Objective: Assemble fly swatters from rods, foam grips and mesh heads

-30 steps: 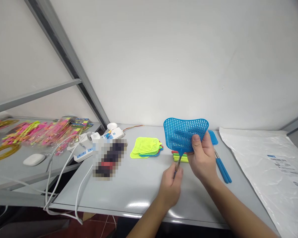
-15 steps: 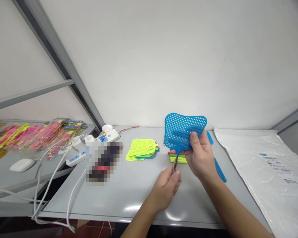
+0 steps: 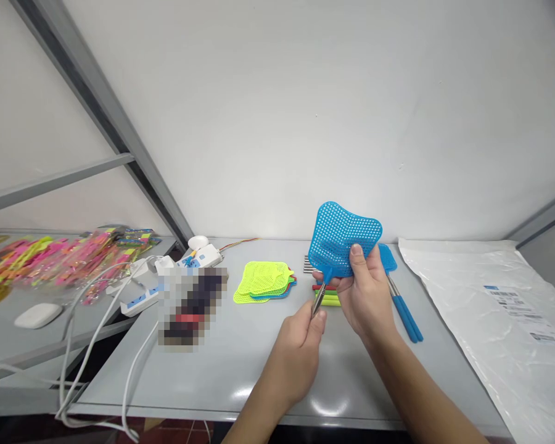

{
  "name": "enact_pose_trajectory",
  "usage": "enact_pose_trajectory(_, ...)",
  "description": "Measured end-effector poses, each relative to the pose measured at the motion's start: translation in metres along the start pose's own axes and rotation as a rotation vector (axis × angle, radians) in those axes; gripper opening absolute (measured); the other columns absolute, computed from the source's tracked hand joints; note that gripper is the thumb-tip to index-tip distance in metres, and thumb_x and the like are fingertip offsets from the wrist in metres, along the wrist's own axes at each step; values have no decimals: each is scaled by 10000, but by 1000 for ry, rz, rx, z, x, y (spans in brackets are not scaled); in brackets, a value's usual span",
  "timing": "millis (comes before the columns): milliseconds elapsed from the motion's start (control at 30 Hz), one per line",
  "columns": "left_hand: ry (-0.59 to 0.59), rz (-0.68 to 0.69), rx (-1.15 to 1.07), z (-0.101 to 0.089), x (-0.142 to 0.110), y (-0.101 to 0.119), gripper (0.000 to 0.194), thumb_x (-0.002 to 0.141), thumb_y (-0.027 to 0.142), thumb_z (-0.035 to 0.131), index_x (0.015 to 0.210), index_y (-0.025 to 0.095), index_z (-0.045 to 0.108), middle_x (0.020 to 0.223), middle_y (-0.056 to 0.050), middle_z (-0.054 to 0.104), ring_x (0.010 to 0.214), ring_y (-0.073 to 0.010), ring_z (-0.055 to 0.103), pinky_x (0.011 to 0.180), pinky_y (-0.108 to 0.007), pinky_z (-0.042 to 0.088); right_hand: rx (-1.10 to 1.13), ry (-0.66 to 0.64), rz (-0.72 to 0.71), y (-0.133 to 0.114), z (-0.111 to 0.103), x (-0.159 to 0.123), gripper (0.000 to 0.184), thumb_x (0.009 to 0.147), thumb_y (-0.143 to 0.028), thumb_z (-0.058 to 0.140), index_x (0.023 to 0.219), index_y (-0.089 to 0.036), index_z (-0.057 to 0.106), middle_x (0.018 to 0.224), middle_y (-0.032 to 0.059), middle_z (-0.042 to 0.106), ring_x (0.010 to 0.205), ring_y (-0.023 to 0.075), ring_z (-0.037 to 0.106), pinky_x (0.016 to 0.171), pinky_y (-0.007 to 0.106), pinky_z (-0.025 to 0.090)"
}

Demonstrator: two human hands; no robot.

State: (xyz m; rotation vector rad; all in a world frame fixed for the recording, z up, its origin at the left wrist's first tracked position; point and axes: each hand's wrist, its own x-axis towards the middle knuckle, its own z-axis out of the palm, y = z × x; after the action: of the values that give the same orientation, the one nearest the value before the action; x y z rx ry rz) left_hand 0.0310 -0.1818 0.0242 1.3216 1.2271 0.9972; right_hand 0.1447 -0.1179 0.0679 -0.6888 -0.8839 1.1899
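Note:
My right hand grips a blue mesh fly-swatter head by its lower edge, thumb on the front, holding it upright above the grey table. My left hand is closed round the thin metal rod that runs up into the head's neck. Just behind my hands lies a small pile of green and red handles. A stack of loose swatter heads, yellow-green on top, lies to the left of it.
A finished blue swatter lies right of my hands. A white plastic bag covers the table's right side. A power strip, white cables and a blurred dark object sit left. Colourful packets fill the left shelf.
The blue head has tilted a little and shifted up and right. My left hand has slid left and lower along the rod. The camera has turned slightly.

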Motion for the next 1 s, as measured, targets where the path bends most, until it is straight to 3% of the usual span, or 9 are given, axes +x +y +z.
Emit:
enact_pose_trajectory(133,131,29,243,1,-5,5,292,936,447,405,815,218,541,678,-20,526,668,-196,448,597,-281,268,68,32,10,0,3,-2,186,906,-399,538,1060,-307,488,995,-28,653,853,146,670,686,321,594)
enact_pose_trajectory(267,117,-25,355,1,-8,10,295,953,435,355,839,217,518,700,-19,506,711,-202,453,625,-287,280,98,39,21,1,3,-4,220,902,-376,557,1108,-318,504,1042,-25,662,874,141,670,713,316,590)
enact_pose_trajectory(367,-7,-91,156,-3,-6,11,319,943,470,378,781,207,459,670,17,437,623,-141,398,566,-252,284,122,-2,68,4,-1,-1,250,896,-370,571,1138,-331,520,1065,-24,668,878,143,672,733,320,587)
enact_pose_trajectory(500,-273,-286,-305,-10,-2,6,352,921,520,410,757,209,380,606,71,283,463,-68,224,428,-200,174,162,-88,181,9,-12,8,265,875,-368,606,1132,-322,558,1086,-16,675,895,157,672,749,332,582)
enact_pose_trajectory(567,-343,-327,-446,-11,-2,1,348,922,532,403,792,209,399,610,76,279,442,-53,189,408,-189,136,165,-122,223,12,-18,10,241,870,-367,614,1097,-292,587,1079,0,683,916,172,670,762,343,577)
enact_pose_trajectory(700,-351,-324,-629,-7,-2,-11,353,937,544,355,849,210,428,620,74,308,424,-41,186,391,-178,120,78,-233,346,20,-26,2,239,862,-387,620,1038,-226,634,1097,57,687,954,211,666,821,387,547)
enact_pose_trajectory(833,-317,-340,-719,-2,-2,-19,350,936,541,360,859,208,437,618,71,334,414,-38,221,385,-173,146,-171,-424,400,25,-32,-16,269,876,-400,596,1015,-186,682,1112,92,682,981,221,654,897,398,495)
enact_pose_trajectory(1000,-295,-339,-691,1,-2,-27,350,935,530,377,869,197,462,625,65,350,419,-39,239,386,-179,161,-292,-407,362,31,-39,-27,324,908,-440,525,887,-174,710,955,79,713,913,199,651,862,356,485)
